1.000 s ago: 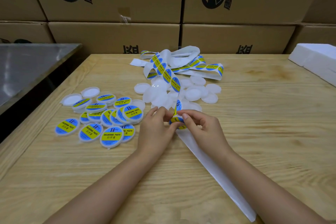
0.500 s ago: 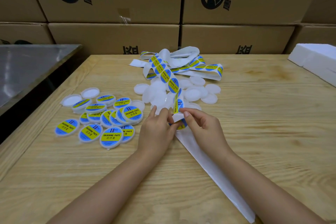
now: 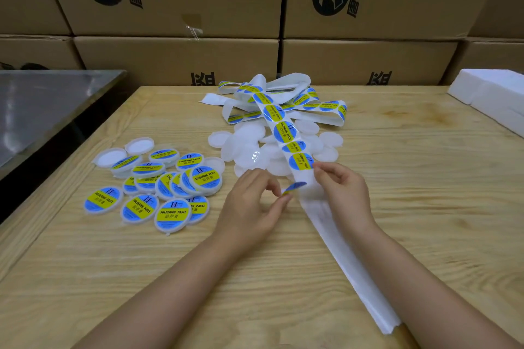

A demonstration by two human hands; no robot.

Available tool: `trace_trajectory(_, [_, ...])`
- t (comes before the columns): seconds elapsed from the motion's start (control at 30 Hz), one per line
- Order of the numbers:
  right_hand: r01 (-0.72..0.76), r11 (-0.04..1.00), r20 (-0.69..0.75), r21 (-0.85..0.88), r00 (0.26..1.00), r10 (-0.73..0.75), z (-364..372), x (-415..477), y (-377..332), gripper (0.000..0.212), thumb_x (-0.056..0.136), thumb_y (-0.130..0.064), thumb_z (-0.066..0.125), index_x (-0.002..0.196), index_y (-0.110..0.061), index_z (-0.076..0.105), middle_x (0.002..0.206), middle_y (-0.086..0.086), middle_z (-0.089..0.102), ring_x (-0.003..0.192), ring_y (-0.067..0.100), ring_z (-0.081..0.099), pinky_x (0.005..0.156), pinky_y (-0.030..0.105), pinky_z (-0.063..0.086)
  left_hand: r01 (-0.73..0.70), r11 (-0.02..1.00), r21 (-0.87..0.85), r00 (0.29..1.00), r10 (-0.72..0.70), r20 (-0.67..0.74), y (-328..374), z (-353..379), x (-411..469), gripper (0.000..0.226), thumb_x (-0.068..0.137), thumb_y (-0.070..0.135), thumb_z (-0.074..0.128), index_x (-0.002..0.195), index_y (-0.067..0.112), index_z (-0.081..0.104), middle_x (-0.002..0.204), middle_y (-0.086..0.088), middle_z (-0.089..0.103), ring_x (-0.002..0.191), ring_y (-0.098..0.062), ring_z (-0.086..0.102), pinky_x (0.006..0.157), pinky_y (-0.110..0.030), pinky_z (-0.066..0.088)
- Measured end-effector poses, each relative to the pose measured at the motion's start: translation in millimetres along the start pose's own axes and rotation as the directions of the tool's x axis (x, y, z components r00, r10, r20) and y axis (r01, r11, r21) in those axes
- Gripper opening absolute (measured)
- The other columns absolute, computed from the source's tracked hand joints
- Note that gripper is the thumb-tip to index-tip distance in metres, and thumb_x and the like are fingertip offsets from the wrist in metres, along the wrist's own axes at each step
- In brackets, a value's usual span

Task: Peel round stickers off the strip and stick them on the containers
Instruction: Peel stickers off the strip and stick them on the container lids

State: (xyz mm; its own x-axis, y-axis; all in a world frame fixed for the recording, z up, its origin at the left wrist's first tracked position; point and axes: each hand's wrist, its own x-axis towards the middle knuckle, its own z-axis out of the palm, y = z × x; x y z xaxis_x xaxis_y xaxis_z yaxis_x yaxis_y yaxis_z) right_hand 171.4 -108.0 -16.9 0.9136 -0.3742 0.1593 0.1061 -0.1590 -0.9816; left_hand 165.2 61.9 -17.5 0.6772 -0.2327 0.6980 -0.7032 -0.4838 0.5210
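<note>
Stacked cardboard boxes (image 3: 175, 59) wall off the far side of the bench (image 3: 425, 178). A grey metal top (image 3: 42, 105) sits off to my left and a white foam block (image 3: 490, 96) off to my right. On the left of the bench lies a heap of labelled containers (image 3: 173, 214), overlapping one another, with blue and yellow stickers facing up. Straight ahead is a pile of plain white containers (image 3: 246, 147), and the sticker strip (image 3: 283, 130) runs right over them, covering some. Its far end is a loose tangle of loops near the boxes.

The strip comes down from that tangle to my hands. Its bare backing (image 3: 348, 258) then trails under my right forearm towards the near edge of the bench. The plain containers lie just beyond my fingertips, and the labelled heap is near my left hand, not touching it.

My left hand (image 3: 249, 207) is partly curled, thumb and forefinger pinching the near edge of one sticker (image 3: 293, 187), which tilts up beside the backing. I cannot tell whether its far edge is attached. My right hand (image 3: 343, 193) is curled too and pinches the strip's right edge, just below the lowest unpeeled sticker.
</note>
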Motion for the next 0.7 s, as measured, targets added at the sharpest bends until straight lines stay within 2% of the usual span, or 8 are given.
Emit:
trace_trajectory(0.1, [0.063, 0.954, -0.015, -0.293, 0.997, -0.071, -5.5, 4.2, 4.5, 0.025, 0.082, -0.008, 0.061, 0.105, -0.016, 0.068, 0.104, -0.001, 0.069, 0.103, 0.018, 0.062, 0.087, 0.027, 0.044, 0.186, 0.971, -0.15, 0.981, -0.191, -0.02, -0.1, -2.1, 1.8, 0.018, 0.078, 0.012, 0.071, 0.073, 0.017, 0.054, 0.072, 0.01, 0.056, 0.071, -0.003, 0.051, 0.07, -0.015, 0.042])
trace_trajectory(0.17, [0.189, 0.806, 0.015, -0.562, 0.976, -0.219, -6.6, 4.4, 5.8, 0.037, 0.08, -0.004, 0.062, 0.116, -0.013, 0.065, 0.123, 0.007, 0.058, 0.116, 0.027, 0.05, 0.096, 0.026, 0.034, 0.386, 0.872, -0.301, 0.918, -0.394, 0.034, -2.5, -3.8, 5.0, 0.022, 0.079, 0.006, 0.071, 0.071, 0.018, 0.054, 0.068, 0.013, 0.057, 0.065, 0.0, 0.052, 0.066, -0.012, 0.043])
trace_trajectory(0.2, [0.261, 0.751, 0.028, -0.607, 0.951, -0.307, -6.2, 3.3, 4.6, 0.039, 0.079, -0.002, 0.063, 0.117, -0.012, 0.064, 0.124, 0.01, 0.054, 0.116, 0.03, 0.046, 0.096, 0.024, 0.03, 0.453, 0.814, -0.363, 0.885, -0.46, 0.073, -4.2, -4.7, 6.6, 0.022, 0.08, 0.004, 0.07, 0.07, 0.017, 0.055, 0.067, 0.013, 0.056, 0.062, 0.0, 0.053, 0.064, -0.013, 0.043])
trace_trajectory(0.27, [0.392, 0.721, 0.01, -0.572, 0.882, -0.471, -2.8, -1.7, -2.5, 0.035, 0.079, 0.001, 0.062, 0.111, -0.01, 0.067, 0.11, 0.012, 0.054, 0.103, 0.028, 0.046, 0.089, 0.018, 0.028, 0.507, 0.742, -0.438, 0.854, -0.503, 0.137, -6.5, -6.6, 8.4, 0.022, 0.081, 0.001, 0.068, 0.071, 0.015, 0.055, 0.065, 0.006, 0.056, 0.062, -0.005, 0.053, 0.063, -0.017, 0.043])
trace_trajectory(0.37, [0.532, 0.69, -0.01, -0.49, 0.789, -0.615, 2.8, -11.1, -10.9, 0.022, 0.081, -0.01, 0.06, 0.1, -0.009, 0.071, 0.09, 0.01, 0.053, 0.088, 0.017, 0.043, 0.083, 0.021, 0.033, 0.518, 0.699, -0.493, 0.846, -0.502, 0.177, -5.9, -8.7, 9.9, 0.021, 0.081, -0.002, 0.066, 0.072, 0.012, 0.054, 0.065, 0.001, 0.056, 0.063, -0.009, 0.053, 0.064, -0.02, 0.045])
trace_trajectory(0.5, [0.441, 0.799, 0.079, -0.41, 0.889, -0.45, 5.3, -17.2, -16.4, 0.006, 0.08, -0.024, 0.072, 0.085, -0.026, 0.072, 0.096, -0.002, 0.052, 0.096, 0.014, 0.042, 0.085, 0.025, 0.025, 0.519, 0.676, -0.523, 0.846, -0.493, 0.202, -5.6, -9.2, 11.0, 0.02, 0.081, -0.004, 0.065, 0.074, 0.01, 0.054, 0.065, 0.0, 0.057, 0.06, -0.004, 0.054, 0.064, -0.016, 0.045])
trace_trajectory(0.6, [0.367, 0.868, 0.132, -0.335, 0.93, -0.342, 4.2, -18.1, -18.5, 0.022, 0.077, -0.017, 0.075, 0.075, -0.036, 0.064, 0.094, -0.01, 0.049, 0.102, 0.011, 0.04, 0.092, 0.025, 0.026, 0.518, 0.681, -0.518, 0.848, -0.488, 0.206, -7.2, -8.0, 10.7, 0.02, 0.08, -0.004, 0.066, 0.074, 0.011, 0.054, 0.064, 0.002, 0.058, 0.06, -0.003, 0.055, 0.063, -0.015, 0.046])
trace_trajectory(0.7, [0.337, 0.891, 0.142, -0.305, 0.941, -0.308, 4.4, -18.4, -22.4, 0.028, 0.077, -0.015, 0.074, 0.069, -0.038, 0.058, 0.093, -0.012, 0.049, 0.102, 0.009, 0.041, 0.1, 0.038, 0.03, 0.526, 0.675, -0.517, 0.842, -0.496, 0.209, -9.8, -7.0, 10.4, 0.02, 0.079, -0.002, 0.068, 0.072, 0.012, 0.056, 0.06, 0.009, 0.061, 0.061, -0.003, 0.059, 0.062, -0.014, 0.046])
